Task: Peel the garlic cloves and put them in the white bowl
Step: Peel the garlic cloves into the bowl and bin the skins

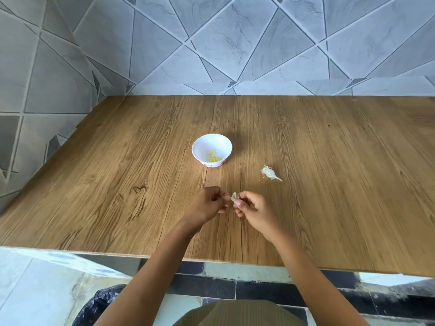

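garlic clove [233, 198] pinched, mostly hidden by fingers [237, 203]

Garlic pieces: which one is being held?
The clove pinched between left hand and right hand; the yellowish ones lie in the white bowl; the papery remnant lies on the table.

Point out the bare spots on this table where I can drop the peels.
Bare wood runs left of the white bowl to the table edge, and right of the garlic remnant to the far edge; the strip behind the bowl up to the tiled wall is free. Crowded only mid-table, where left hand and right hand pinch a garlic clove.
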